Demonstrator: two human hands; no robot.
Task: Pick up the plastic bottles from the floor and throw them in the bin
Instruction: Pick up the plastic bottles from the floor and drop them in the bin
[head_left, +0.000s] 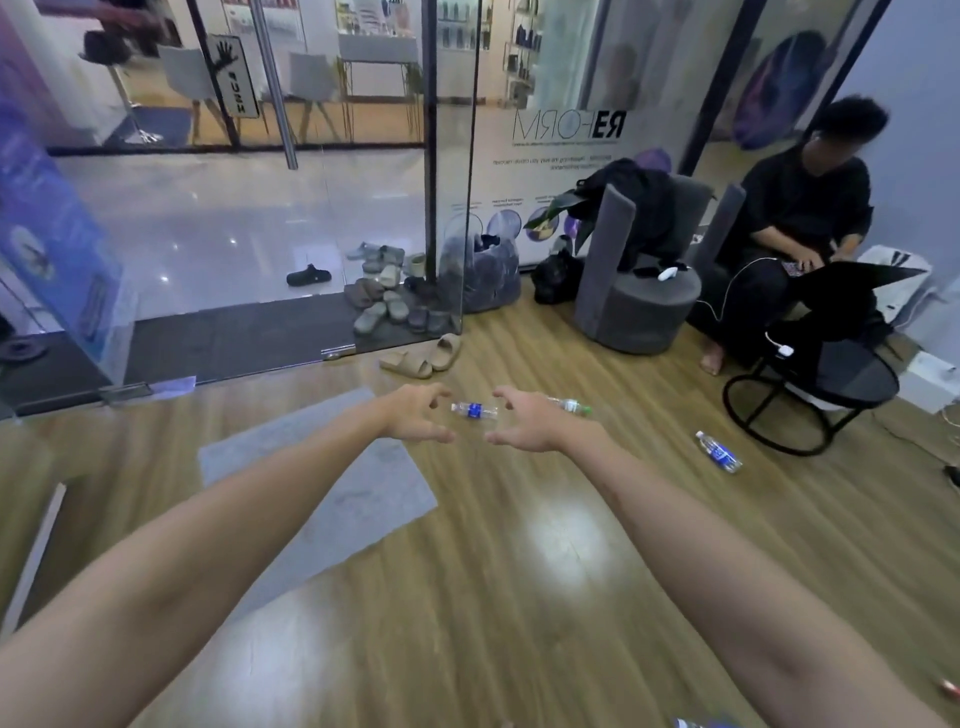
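I hold both hands, left hand (415, 413) and right hand (524, 421), fingers spread, empty. Between the fingertips, a clear cylindrical blue-labelled bottle (474, 410) lies lengthwise left-right on glossy wood floor (493, 545).

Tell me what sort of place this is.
Probably the entrance lounge of a shop or studio in a mall. A glass door with mirrored lettering faces a tiled corridor, a heap of grey and beige slippers lies at the threshold, and a grey upholstered round chair stands on the wooden floor.
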